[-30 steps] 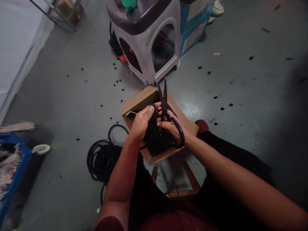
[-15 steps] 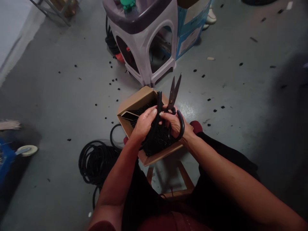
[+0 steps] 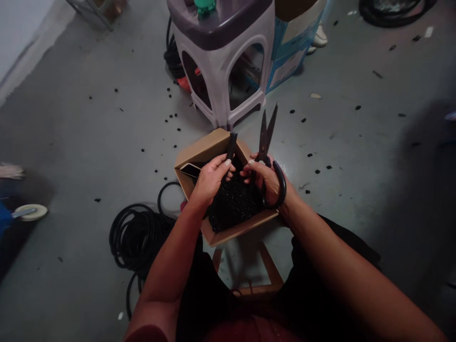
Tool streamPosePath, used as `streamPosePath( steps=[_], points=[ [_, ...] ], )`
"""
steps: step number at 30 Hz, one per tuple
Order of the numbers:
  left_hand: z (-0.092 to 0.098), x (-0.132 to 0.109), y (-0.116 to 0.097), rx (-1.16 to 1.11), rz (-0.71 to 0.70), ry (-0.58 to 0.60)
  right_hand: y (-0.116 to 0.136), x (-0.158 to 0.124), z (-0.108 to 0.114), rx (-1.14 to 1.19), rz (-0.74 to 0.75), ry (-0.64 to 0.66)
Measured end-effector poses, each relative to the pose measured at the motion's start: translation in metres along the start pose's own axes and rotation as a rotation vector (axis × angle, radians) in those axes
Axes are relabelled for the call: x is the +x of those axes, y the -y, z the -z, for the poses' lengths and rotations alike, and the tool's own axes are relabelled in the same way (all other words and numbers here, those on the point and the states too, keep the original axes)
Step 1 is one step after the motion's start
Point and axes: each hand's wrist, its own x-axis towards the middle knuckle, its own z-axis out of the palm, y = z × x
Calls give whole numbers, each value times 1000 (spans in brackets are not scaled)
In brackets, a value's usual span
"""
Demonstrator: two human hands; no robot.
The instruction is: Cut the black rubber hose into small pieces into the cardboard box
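My left hand (image 3: 214, 175) is closed round a black ribbed hose (image 3: 231, 145), whose end points up and away from me. In my right hand (image 3: 265, 176) are black-handled scissors (image 3: 266, 135), their blades pointing away and parted a little. The two hands are a short way apart. Below them stands a cardboard box (image 3: 199, 148) filled with many small black pieces (image 3: 233, 202). A dark flat piece with a pale edge (image 3: 190, 170) leans inside the box's left side.
A coil of black hose (image 3: 133, 235) lies on the floor to the left. Beyond the box stands a plastic stool (image 3: 223, 71) with a green bottle (image 3: 204, 5) on it, next to a blue carton (image 3: 288, 57). Small black scraps (image 3: 328, 167) dot the floor.
My right hand has moved right with the scissors, away from the hose. The hose in my left hand tilts slightly and less of it shows below the hand. The view has shifted a little.
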Motion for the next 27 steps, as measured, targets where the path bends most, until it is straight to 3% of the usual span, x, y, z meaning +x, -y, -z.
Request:
streamPosePath(
  steps=[6,12,20,27],
  points=[
    [34,0,-18,430,-189,-198,6,-9,4,-459,127,133],
    [50,-4,-28,635,-230,-221,1,-19,-2,-813,97,255],
    [54,-4,-29,701,-220,-263,-6,-19,-3,-947,79,300],
    [56,-8,-31,710,-232,-201,-7,-21,-2,-969,124,341]
  ],
)
